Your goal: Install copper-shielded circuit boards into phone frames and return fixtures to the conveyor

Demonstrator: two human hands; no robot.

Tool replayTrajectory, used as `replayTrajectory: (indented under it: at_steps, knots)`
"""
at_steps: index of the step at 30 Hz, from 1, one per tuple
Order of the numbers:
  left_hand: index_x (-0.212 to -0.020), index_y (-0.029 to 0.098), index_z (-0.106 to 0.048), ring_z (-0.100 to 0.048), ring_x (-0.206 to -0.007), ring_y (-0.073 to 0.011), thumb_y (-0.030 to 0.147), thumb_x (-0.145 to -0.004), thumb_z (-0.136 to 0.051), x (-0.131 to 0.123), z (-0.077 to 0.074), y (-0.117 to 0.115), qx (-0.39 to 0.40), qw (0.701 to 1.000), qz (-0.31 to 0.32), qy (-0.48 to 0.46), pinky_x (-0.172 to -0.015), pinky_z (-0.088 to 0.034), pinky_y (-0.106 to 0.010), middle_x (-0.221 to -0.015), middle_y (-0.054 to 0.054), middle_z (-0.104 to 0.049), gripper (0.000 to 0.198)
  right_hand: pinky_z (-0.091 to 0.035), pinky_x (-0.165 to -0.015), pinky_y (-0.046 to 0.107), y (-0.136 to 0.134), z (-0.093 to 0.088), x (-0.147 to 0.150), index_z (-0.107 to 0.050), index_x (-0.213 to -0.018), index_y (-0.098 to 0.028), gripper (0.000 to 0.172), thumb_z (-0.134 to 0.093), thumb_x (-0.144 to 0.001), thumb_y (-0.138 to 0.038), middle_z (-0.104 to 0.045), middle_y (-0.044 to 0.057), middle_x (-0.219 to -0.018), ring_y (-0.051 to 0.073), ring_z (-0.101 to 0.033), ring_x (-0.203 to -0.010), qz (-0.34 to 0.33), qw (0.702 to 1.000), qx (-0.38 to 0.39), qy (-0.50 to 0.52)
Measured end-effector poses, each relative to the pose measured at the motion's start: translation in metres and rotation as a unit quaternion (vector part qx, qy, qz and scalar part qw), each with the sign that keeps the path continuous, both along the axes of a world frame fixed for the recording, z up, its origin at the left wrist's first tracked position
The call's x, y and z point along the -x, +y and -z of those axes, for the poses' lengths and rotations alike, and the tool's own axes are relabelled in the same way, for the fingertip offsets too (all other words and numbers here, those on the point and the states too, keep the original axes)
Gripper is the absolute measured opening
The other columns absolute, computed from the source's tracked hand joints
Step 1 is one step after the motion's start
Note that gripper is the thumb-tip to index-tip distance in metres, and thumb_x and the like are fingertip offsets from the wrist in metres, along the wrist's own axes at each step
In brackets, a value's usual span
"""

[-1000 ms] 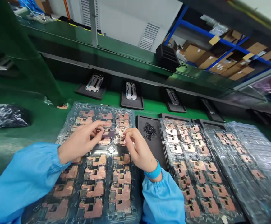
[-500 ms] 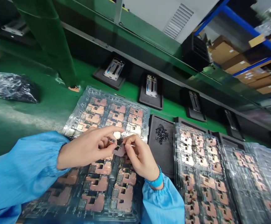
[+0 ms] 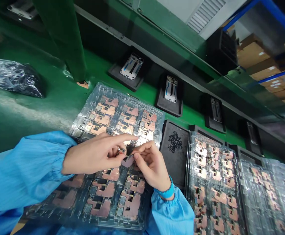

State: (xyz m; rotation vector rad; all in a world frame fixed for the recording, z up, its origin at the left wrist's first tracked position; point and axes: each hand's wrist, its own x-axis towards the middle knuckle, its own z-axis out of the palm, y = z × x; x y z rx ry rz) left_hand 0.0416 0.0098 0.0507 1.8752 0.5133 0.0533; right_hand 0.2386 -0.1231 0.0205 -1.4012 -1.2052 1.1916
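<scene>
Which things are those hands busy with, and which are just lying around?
Being used: left hand, right hand, small dark piece between them, clear tray of copper parts under them.
Just lying around: shiny black bag, phone frames on mats, cardboard boxes.

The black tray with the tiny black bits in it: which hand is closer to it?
Right hand: it is nearer, right beside the black tray's left edge in this view. Left hand: it is farther away, on the right hand's other side.
</scene>
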Motion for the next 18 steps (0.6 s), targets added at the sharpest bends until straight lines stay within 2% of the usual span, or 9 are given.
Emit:
replayTrajectory:
  at_steps: [2, 5, 7, 10, 15, 18]
  knots:
    - [-0.15, 0.027, -0.047, -0.051, -0.052, -0.0121, 0.03, -0.096, -0.05, -0.001, 0.001, 0.0, 0.025, 1.0, -0.001, 0.013, -0.05, -0.042, -0.022, -0.063, 0.005, -0.058, 0.054, -0.052, -0.063, 0.026, -0.003, -0.001, 0.002, -0.049, -0.099, -0.024, 0.018, -0.065, -0.102, -0.031, -0.068, 0.004, -0.088, 0.015, -0.064, -0.073, 0.028, 0.999, 0.013, 0.025]
    - [-0.15, 0.028, -0.046, -0.062, -0.061, -0.0128, 0.031, -0.095, -0.055, -0.001, 0.003, -0.001, 0.103, 0.994, -0.025, 0.016, -0.056, -0.05, -0.023, -0.084, 0.0, -0.071, 0.056, -0.05, -0.058, 0.023, -0.005, -0.005, 0.006, -0.049, -0.095, -0.024, 0.024, -0.072, -0.097, -0.032, -0.068, 0.001, -0.081, 0.014, -0.062, -0.066, 0.069, 0.995, 0.029, 0.071]
    - [-0.149, 0.028, -0.047, -0.066, -0.065, -0.0133, 0.03, -0.093, -0.059, 0.0, 0.003, -0.001, 0.152, 0.988, -0.038, 0.009, -0.057, -0.053, -0.023, -0.092, -0.002, -0.073, 0.058, -0.049, -0.057, 0.022, -0.005, -0.009, 0.007, -0.05, -0.093, -0.024, 0.027, -0.075, -0.094, -0.034, -0.068, 0.0, -0.078, 0.013, -0.061, -0.063, 0.081, 0.991, 0.041, 0.098]
    - [-0.148, 0.029, -0.047, -0.066, -0.061, -0.0117, 0.028, -0.092, -0.061, 0.0, 0.001, -0.001, 0.203, 0.978, -0.041, 0.014, -0.056, -0.054, -0.022, -0.094, -0.001, -0.073, 0.057, -0.049, -0.058, 0.022, -0.006, -0.014, 0.007, -0.053, -0.093, -0.023, 0.026, -0.076, -0.094, -0.033, -0.07, 0.001, -0.079, 0.013, -0.063, -0.064, 0.078, 0.989, 0.048, 0.118]
    - [-0.149, 0.031, -0.045, -0.069, -0.061, -0.0129, 0.031, -0.094, -0.061, -0.003, -0.007, 0.002, 0.227, 0.972, -0.037, 0.04, -0.058, -0.058, -0.024, -0.095, -0.002, -0.074, 0.057, -0.052, -0.059, 0.024, -0.01, -0.017, 0.003, -0.054, -0.099, -0.024, 0.014, -0.068, -0.1, -0.028, -0.074, 0.004, -0.088, 0.013, -0.067, -0.066, 0.058, 0.988, 0.042, 0.135]
    - [-0.149, 0.03, -0.046, -0.069, -0.06, -0.0139, 0.031, -0.094, -0.061, -0.003, -0.007, 0.002, 0.222, 0.974, -0.041, 0.037, -0.057, -0.058, -0.025, -0.094, -0.003, -0.073, 0.057, -0.055, -0.063, 0.026, -0.01, -0.017, 0.003, -0.055, -0.101, -0.023, 0.018, -0.071, -0.097, -0.03, -0.074, 0.005, -0.091, 0.016, -0.069, -0.072, 0.057, 0.99, 0.044, 0.122]
